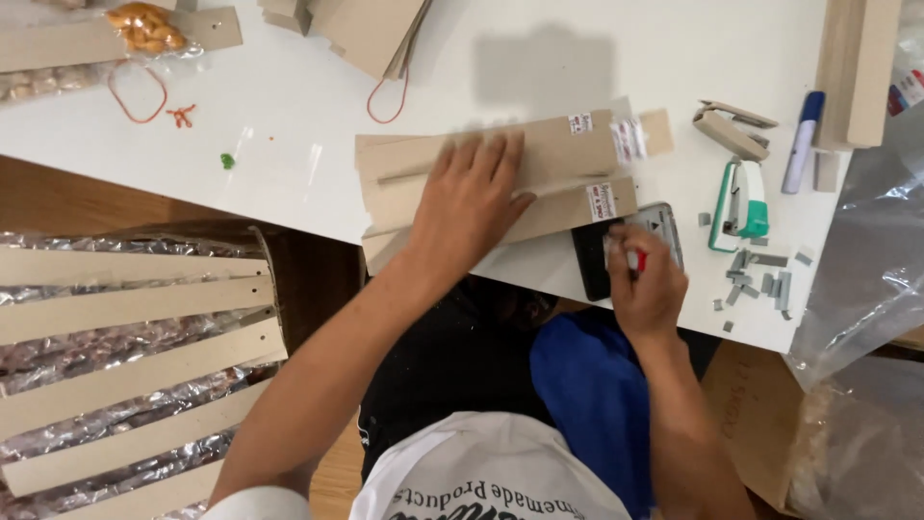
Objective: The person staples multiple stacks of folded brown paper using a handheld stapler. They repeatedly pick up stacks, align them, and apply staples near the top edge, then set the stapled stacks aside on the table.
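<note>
My left hand (pixel 469 197) lies flat with fingers spread on a stack of folded brown cardboard strips (pixel 558 154) on the white table (pixel 289 144). Small white labels (pixel 601 200) are stuck on the strips' right ends. My right hand (pixel 647 289) is closed around a small red-tipped tool and hovers over a black and grey block (pixel 616 241) at the table's front edge.
A green and white stapler (pixel 741 204), a brown stapler (pixel 731 130), loose staple strips (pixel 760 281) and a blue marker (pixel 804 140) lie to the right. Rubber bands (pixel 135 96) and a snack bag (pixel 144 27) lie far left. A box of packed cardboard-topped bags (pixel 135 356) sits lower left.
</note>
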